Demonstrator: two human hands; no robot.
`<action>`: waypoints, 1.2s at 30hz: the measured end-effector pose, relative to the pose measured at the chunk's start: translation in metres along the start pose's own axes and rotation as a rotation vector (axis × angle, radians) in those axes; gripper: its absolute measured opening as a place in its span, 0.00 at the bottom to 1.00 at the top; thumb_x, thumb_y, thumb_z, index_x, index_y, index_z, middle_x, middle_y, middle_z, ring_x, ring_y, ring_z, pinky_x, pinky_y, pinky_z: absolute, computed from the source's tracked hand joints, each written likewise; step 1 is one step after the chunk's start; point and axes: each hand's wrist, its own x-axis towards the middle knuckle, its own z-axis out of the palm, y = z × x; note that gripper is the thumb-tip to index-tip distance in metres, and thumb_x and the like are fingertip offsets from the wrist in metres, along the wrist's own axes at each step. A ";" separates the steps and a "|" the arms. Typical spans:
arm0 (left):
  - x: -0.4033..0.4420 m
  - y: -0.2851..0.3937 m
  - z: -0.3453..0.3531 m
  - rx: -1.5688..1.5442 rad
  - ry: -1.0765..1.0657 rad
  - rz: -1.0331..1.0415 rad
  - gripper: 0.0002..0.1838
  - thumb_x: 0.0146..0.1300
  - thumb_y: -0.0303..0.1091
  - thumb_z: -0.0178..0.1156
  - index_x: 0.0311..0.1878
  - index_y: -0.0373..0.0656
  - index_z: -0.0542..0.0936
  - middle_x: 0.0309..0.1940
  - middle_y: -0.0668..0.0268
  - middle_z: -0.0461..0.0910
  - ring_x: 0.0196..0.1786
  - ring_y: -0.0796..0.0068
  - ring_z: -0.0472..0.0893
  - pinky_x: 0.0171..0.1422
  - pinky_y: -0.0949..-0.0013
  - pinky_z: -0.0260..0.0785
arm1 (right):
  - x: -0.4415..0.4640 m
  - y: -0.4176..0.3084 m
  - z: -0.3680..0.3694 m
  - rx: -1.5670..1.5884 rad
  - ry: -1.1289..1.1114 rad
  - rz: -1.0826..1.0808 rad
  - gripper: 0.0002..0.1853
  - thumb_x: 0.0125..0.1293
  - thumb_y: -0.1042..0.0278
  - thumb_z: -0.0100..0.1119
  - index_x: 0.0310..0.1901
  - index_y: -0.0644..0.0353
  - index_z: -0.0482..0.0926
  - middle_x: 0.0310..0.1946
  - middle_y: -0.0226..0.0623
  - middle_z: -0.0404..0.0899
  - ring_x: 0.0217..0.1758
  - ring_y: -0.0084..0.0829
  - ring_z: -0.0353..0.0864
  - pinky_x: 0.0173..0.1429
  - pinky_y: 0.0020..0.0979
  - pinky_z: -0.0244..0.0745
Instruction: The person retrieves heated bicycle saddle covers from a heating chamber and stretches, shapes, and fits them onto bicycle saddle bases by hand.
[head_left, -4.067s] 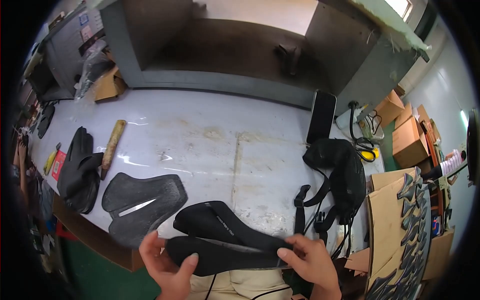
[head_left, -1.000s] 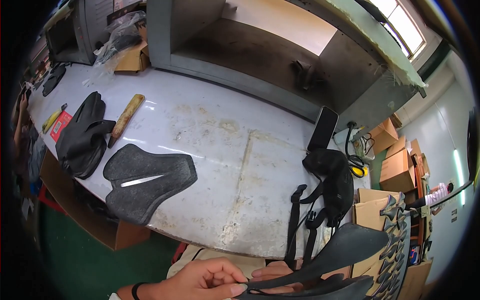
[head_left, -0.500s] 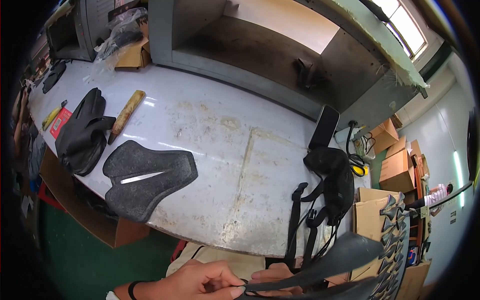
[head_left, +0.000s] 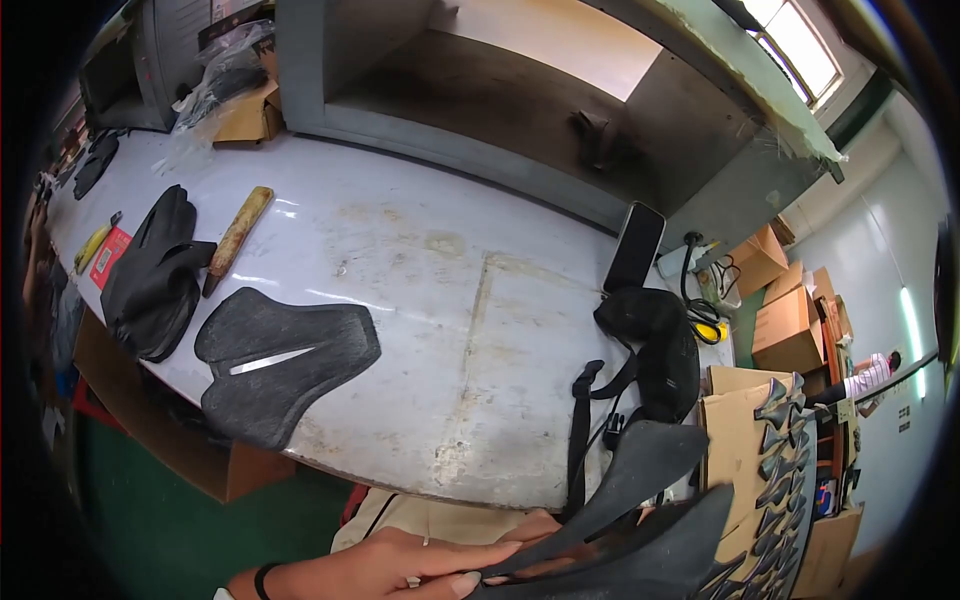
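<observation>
A black saddle-shaped cover with two long lobes (head_left: 640, 480) is held low at the front, below the table edge. My left hand (head_left: 400, 568) pinches its narrow end between thumb and fingers. Behind the piece my right hand (head_left: 535, 527) shows only in part; its fingers are mostly hidden by the black material. A grey-black saddle-shaped pad (head_left: 310, 345) with a slot lies flat at the table's left front. Beyond it are a wooden-handled tool (head_left: 238, 240) and a folded black piece (head_left: 155, 280).
A black bag with straps (head_left: 660, 350) lies at the table's right, near a leaning phone (head_left: 634, 248). A grey metal cabinet (head_left: 470, 165) stands behind. Cardboard with rows of dark parts (head_left: 735, 450) is at right. Another person (head_left: 870, 375) is far right.
The black cover has gone from lying across both hands at the front centre to the right, lobes pointing right. Since the last frame its lobes have risen and spread apart. The view has shifted slightly.
</observation>
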 end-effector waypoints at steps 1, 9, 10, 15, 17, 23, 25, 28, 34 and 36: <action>0.001 -0.004 0.000 0.136 -0.053 0.169 0.21 0.69 0.27 0.55 0.65 0.38 0.74 0.21 0.69 0.78 0.19 0.87 0.72 0.22 0.80 0.60 | 0.001 0.002 0.000 -0.048 -0.013 -0.031 0.15 0.69 0.59 0.60 0.40 0.66 0.79 0.32 0.43 0.81 0.37 0.34 0.82 0.36 0.37 0.67; -0.009 -0.003 0.000 -0.312 -0.026 -0.246 0.20 0.71 0.28 0.53 0.65 0.36 0.74 0.28 0.70 0.80 0.20 0.88 0.69 0.24 0.79 0.60 | -0.016 0.100 -0.023 0.175 -0.016 0.290 0.21 0.74 0.52 0.51 0.53 0.63 0.79 0.43 0.36 0.80 0.48 0.28 0.77 0.58 0.27 0.68; -0.011 -0.005 -0.001 -0.335 -0.014 -0.258 0.20 0.71 0.28 0.53 0.65 0.36 0.73 0.28 0.69 0.80 0.20 0.88 0.69 0.25 0.80 0.61 | -0.018 0.100 -0.021 0.177 0.002 0.284 0.21 0.74 0.52 0.51 0.54 0.63 0.79 0.43 0.36 0.80 0.49 0.28 0.77 0.58 0.27 0.68; -0.014 -0.009 -0.002 -0.403 -0.001 -0.381 0.20 0.72 0.29 0.53 0.65 0.33 0.73 0.27 0.71 0.79 0.20 0.89 0.69 0.25 0.81 0.61 | -0.030 0.093 -0.018 0.182 0.091 0.249 0.22 0.74 0.51 0.51 0.57 0.62 0.77 0.47 0.37 0.79 0.53 0.28 0.75 0.61 0.29 0.66; -0.014 -0.006 -0.003 -0.409 0.005 -0.399 0.20 0.72 0.30 0.53 0.64 0.33 0.72 0.27 0.72 0.79 0.20 0.89 0.69 0.25 0.82 0.61 | -0.031 0.088 -0.015 0.183 0.115 0.234 0.23 0.74 0.51 0.51 0.58 0.62 0.76 0.49 0.37 0.79 0.55 0.28 0.75 0.63 0.29 0.65; -0.014 -0.004 -0.003 -0.449 -0.015 -0.401 0.21 0.72 0.31 0.53 0.64 0.31 0.73 0.28 0.71 0.80 0.19 0.90 0.69 0.25 0.83 0.62 | -0.031 0.062 -0.004 0.186 0.180 0.182 0.25 0.74 0.50 0.51 0.61 0.62 0.74 0.53 0.38 0.79 0.60 0.28 0.73 0.66 0.31 0.64; -0.013 -0.003 -0.002 -0.426 -0.023 -0.377 0.21 0.72 0.31 0.53 0.64 0.31 0.73 0.27 0.71 0.80 0.19 0.90 0.68 0.24 0.82 0.61 | -0.031 0.050 -0.001 0.185 0.202 0.165 0.26 0.74 0.50 0.51 0.62 0.62 0.73 0.55 0.38 0.78 0.62 0.28 0.72 0.68 0.32 0.63; -0.013 -0.003 0.000 -0.416 0.015 -0.415 0.21 0.72 0.32 0.53 0.64 0.31 0.72 0.26 0.72 0.79 0.18 0.90 0.67 0.23 0.82 0.59 | -0.030 0.023 0.008 0.181 0.231 0.139 0.27 0.74 0.50 0.51 0.64 0.62 0.72 0.57 0.39 0.78 0.64 0.29 0.72 0.69 0.32 0.62; -0.014 0.002 -0.002 -0.340 -0.072 -0.407 0.21 0.73 0.33 0.52 0.64 0.31 0.72 0.29 0.71 0.81 0.19 0.90 0.67 0.23 0.83 0.58 | -0.032 -0.033 0.016 -0.082 0.394 0.158 0.24 0.71 0.50 0.54 0.56 0.63 0.79 0.51 0.40 0.81 0.59 0.32 0.77 0.65 0.33 0.69; -0.013 -0.003 0.003 -0.359 -0.048 -0.354 0.21 0.73 0.33 0.52 0.64 0.32 0.72 0.29 0.72 0.81 0.19 0.90 0.67 0.24 0.83 0.58 | -0.032 -0.016 0.023 -0.234 0.461 0.165 0.23 0.71 0.52 0.56 0.56 0.63 0.78 0.52 0.40 0.80 0.59 0.32 0.77 0.64 0.33 0.69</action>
